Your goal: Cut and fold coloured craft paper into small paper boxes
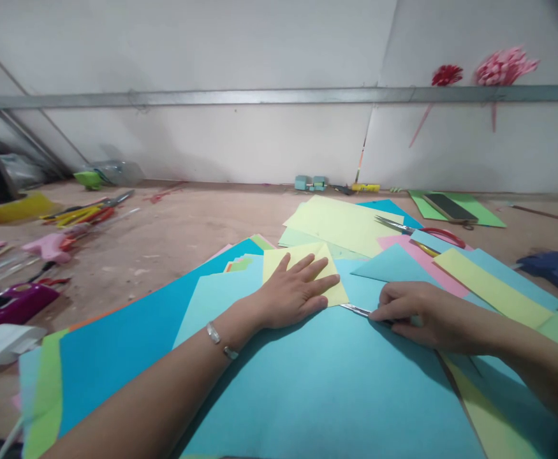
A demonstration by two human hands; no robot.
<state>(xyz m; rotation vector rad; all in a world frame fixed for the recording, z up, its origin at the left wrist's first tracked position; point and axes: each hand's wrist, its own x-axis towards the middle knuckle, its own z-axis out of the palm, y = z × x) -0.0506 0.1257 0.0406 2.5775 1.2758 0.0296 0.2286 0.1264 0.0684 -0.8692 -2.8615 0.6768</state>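
Observation:
My left hand point(300, 288) lies flat with fingers spread on a small pale yellow paper point(273, 260), pressing it onto a large light blue sheet point(336, 389). To its right, my right hand point(415, 317) is closed around a knife with a narrow silver blade point(354, 309); most of the handle is hidden by the fingers. The blade reaches the lower right corner of the yellow paper. Whether its tip is under the paper I cannot tell. Just behind the right hand lies a folded light blue paper point(398, 262).
Red-handled scissors point(444, 236) rest on papers at the back right. A phone point(449, 208) sits on green sheets beyond them. A blue glue gun point(553, 268) lies far right. At left are a pink glue gun point(51, 247), a purple power strip point(20, 303) and a white adapter point(6, 344).

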